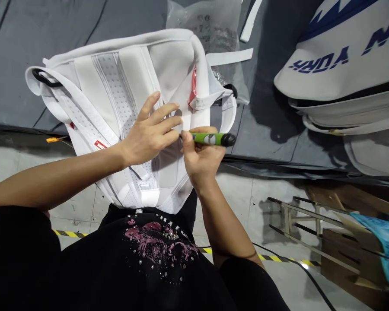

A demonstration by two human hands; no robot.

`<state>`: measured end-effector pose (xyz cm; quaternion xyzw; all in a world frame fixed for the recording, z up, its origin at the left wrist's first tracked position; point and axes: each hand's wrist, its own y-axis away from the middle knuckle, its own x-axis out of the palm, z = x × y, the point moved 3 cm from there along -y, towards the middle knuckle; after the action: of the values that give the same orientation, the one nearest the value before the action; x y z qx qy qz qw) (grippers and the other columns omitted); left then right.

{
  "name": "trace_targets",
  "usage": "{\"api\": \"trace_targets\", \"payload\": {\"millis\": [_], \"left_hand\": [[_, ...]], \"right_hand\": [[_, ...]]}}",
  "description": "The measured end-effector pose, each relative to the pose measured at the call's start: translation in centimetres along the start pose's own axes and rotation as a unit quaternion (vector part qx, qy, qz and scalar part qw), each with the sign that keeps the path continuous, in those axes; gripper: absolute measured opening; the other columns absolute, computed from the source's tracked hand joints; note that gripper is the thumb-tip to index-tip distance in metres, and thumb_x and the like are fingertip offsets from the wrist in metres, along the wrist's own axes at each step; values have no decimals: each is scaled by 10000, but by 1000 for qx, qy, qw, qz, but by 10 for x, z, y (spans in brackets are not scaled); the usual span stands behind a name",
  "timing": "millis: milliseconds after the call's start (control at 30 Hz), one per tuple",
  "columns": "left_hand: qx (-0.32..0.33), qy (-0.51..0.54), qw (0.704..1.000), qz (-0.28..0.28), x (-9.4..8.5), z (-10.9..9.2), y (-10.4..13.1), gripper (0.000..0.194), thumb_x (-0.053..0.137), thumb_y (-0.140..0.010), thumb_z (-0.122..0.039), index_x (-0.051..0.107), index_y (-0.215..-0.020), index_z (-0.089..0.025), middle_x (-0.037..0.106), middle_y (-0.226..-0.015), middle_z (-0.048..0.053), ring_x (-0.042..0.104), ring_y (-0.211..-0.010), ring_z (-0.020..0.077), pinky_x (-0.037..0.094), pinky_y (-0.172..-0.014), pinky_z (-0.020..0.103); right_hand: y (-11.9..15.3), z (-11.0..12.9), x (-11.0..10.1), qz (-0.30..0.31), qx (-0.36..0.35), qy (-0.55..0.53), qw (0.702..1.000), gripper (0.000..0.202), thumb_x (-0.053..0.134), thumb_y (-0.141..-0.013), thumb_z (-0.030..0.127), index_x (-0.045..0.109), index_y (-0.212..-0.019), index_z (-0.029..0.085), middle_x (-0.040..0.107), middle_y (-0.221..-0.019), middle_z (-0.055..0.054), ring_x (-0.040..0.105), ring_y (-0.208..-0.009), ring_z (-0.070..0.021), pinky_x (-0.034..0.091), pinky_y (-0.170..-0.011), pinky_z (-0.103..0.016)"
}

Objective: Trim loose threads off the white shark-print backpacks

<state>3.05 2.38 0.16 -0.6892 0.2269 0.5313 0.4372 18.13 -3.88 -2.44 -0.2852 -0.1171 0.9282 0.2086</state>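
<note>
A white backpack (134, 71) lies tilted over the table's near edge, its padded back panel and straps facing up and its lower end near my body. On the panel rests my left hand (154, 129), fingers stretched and spread, pressing the fabric. My right hand (202, 157) is closed around a green pen-like tool with a black end (212, 139). The tool points left, and its tip meets the fabric close to my left fingertips. Exactly what the tip touches is hidden. A red patch (193, 88) shows at the backpack's side, above my right hand.
A dark cloth covers the table (123, 17). Behind the backpack lie a clear plastic bag (204, 21) and a loose white strap (251, 21). Another white bag with blue lettering (330, 65) stands at right. A metal-framed stand (301, 216) and cardboard (343, 276) are on the floor.
</note>
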Motion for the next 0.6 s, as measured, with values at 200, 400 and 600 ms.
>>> {"api": "trace_targets", "payload": {"millis": [200, 400, 600], "left_hand": [[149, -42, 974, 165, -18, 15, -36, 208, 539, -953, -332, 691, -868, -216, 722, -925, 63, 662, -956, 236, 463, -972, 457], [88, -63, 967, 231, -48, 14, -59, 196, 737, -819, -325, 693, -888, -147, 751, -869, 92, 685, -841, 246, 373, -746, 377], [50, 20, 989, 136, -127, -59, -42, 197, 725, -865, -358, 667, -917, -177, 758, -840, 44, 711, -824, 248, 386, -665, 375]], "right_hand": [[-5, -11, -2, 7, 3, -56, 998, 269, 607, -943, 489, 592, -940, 220, 644, -709, 1, 652, -603, -172, 519, -567, -297], [-8, -2, -8, -8, 29, -143, 989, 276, 674, -889, 463, 618, -915, 193, 636, -600, 17, 613, -473, -168, 476, -464, -276], [26, 62, -88, -116, -150, -161, 969, 205, 694, -885, 300, 703, -1088, 264, 761, -822, -42, 743, -761, -256, 594, -761, -435]]}}
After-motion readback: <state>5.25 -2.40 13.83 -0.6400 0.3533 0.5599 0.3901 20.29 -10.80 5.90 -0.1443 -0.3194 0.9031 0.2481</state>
